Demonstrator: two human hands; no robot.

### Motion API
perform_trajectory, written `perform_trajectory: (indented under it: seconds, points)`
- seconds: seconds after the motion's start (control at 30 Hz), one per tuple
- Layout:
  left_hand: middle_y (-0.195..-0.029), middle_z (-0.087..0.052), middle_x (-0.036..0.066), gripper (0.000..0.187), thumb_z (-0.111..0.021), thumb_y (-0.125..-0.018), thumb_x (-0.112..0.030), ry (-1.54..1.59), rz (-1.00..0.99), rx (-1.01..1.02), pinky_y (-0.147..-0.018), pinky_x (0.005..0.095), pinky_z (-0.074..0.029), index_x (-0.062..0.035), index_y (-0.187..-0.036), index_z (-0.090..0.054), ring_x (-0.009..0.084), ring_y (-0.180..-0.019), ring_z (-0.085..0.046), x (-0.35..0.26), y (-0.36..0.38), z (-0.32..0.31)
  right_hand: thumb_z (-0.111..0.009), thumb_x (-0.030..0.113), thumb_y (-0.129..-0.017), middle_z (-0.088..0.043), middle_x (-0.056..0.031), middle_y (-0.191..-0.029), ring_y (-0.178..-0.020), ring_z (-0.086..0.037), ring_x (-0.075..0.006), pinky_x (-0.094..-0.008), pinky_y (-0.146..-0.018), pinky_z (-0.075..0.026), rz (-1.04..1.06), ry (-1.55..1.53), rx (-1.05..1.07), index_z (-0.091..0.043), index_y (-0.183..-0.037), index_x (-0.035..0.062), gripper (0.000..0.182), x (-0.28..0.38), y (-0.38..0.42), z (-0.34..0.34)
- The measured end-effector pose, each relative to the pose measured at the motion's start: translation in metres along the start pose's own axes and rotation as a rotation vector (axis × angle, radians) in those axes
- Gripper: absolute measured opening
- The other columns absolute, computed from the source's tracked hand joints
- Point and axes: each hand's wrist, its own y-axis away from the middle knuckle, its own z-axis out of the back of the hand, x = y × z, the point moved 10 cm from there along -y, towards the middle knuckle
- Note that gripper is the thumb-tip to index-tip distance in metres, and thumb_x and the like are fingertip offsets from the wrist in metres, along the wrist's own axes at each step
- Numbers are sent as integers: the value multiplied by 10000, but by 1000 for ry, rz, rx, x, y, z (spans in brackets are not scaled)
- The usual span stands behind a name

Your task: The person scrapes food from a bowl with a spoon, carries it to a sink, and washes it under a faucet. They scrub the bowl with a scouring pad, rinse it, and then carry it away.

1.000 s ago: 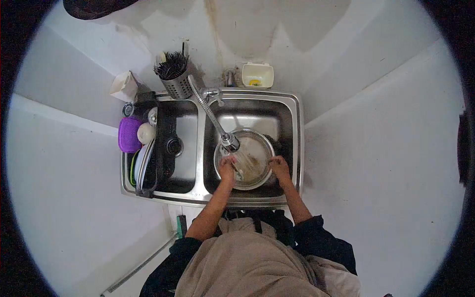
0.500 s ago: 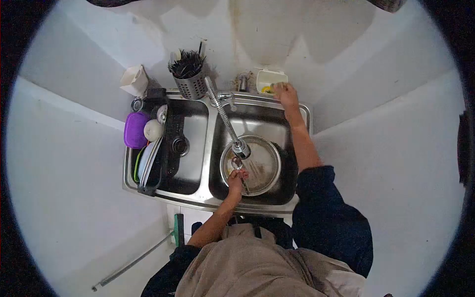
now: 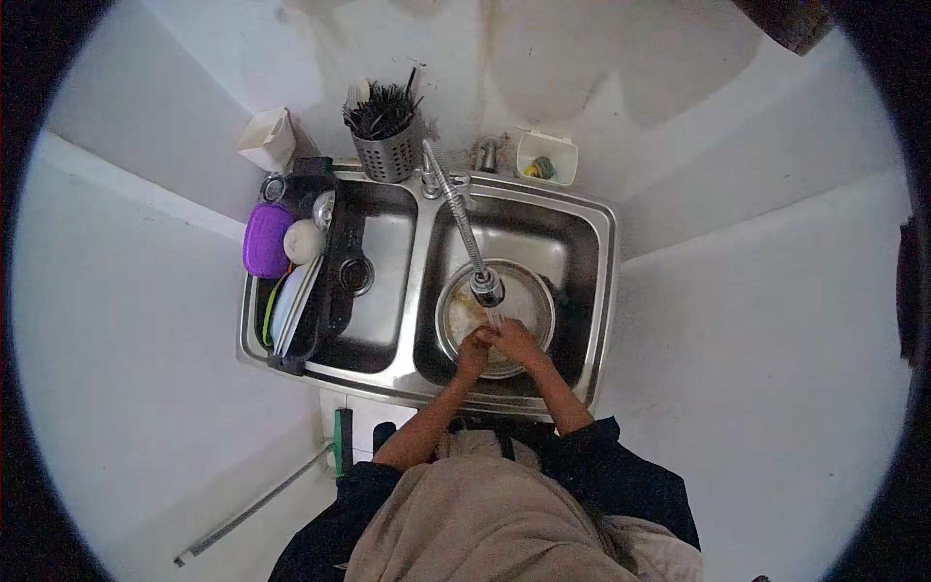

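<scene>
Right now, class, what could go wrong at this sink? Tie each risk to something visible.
Water runs from the spray head into the metal bowl, which might overflow.

The left hand and right hand meet under the stream; anything wet between them could slip.

The crowded cutlery holder might tip if knocked.

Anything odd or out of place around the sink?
Mainly the wall: a brownish streak runs down it behind the sink, and small dark specks show near the cutlery holder. It looks stained. I see no obvious spill or breakage; what the hands cover is hidden.
</scene>
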Motion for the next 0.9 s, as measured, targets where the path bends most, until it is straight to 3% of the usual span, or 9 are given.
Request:
perform_trajectory:
  seconds: [0.07, 0.13, 0.23, 0.37, 0.43, 0.57, 0.67, 0.77, 0.9]
  points:
    - [-805, -607, 98, 202, -474, -853, -118, -143, 89, 35, -709, 306, -443, -26, -1011, -562, 202, -755, -580, 8, -2, 0, -534, 301, -829, -596, -226, -939, -888, -582, -366, -416, -810, -450, 285, -23, -107, -565, -1015, -23, 375, 5, 0, -6]
    - [-770, -604, 119, 201, -468, -856, -141, -173, 232, 132, -686, 321, -438, -29, -994, -564, 217, -724, -578, 50, -10, -4, -533, 291, -827, -591, -218, -898, -849, -580, -375, -433, -783, -453, 247, 218, -185, -563, -959, -37, 354, -19, -13, -10]
    - [-738, -591, 142, 201, -475, -859, -166, -447, 56, 137, -665, 354, -426, -30, -974, -566, 254, -702, -569, -11, -9, -8, -527, 274, -826, -584, -213, -849, -808, -574, -379, -451, -750, -459, 215, 351, -300, -563, -888, -43, 325, -28, -18, -2]
    - [-818, -599, 168, 241, -474, -869, -193, -333, -70, 120, -717, 365, -435, -26, -1022, -557, 295, -746, -569, 12, -16, -10, -528, 259, -819, -580, -226, -857, -797, -578, -362, -453, -714, -475, 404, 426, -544, -570, -868, -30, 296, -5, -4, 13]
    - [-859, -597, 186, 251, -457, -879, -183, -108, -125, 77, -747, 370, -438, -22, -1048, -548, 311, -773, -568, 13, -15, -7, -528, 250, -815, -583, -224, -836, -785, -584, -357, -452, -705, -479, 429, 377, -473, -574, -870, -26, 286, -7, -7, 9]
    - [-916, -601, 144, 243, -410, -893, -103, -356, 7, 86, -776, 363, -443, -5, -1076, -536, 274, -802, -567, 38, -13, -2, -540, 271, -808, -593, -209, -793, -741, -594, -364, -449, -687, -483, 255, 437, -341, -578, -884, -23, 306, 17, 5, 22]
    - [-899, -601, 111, 224, -398, -893, -62, -285, -124, 60, -760, 355, -449, 12, -1060, -529, 229, -798, -565, 23, -10, -6, -577, 272, -783, -598, -198, -743, -691, -602, -362, -441, -664, -492, 532, 438, -430, -593, -863, -16, 299, 22, 7, 6]
    - [-898, -599, 94, 203, -403, -890, -46, 28, -40, 198, -739, 328, -452, 16, -1043, -522, 193, -793, -563, 12, -10, -14, -633, 228, -723, -596, -208, -782, -722, -604, -359, -429, -656, -496, 328, 588, -230, -601, -850, -25, 285, 1, -17, -6]
    - [-911, -597, 83, 195, -400, -885, -21, -94, 62, 247, -732, 293, -447, 9, -1036, -520, 176, -803, -565, 27, -12, -12, -662, 220, -686, -596, -216, -798, -731, -602, -368, -425, -669, -495, 262, 440, -372, -595, -815, -32, 291, 7, 2, 15]
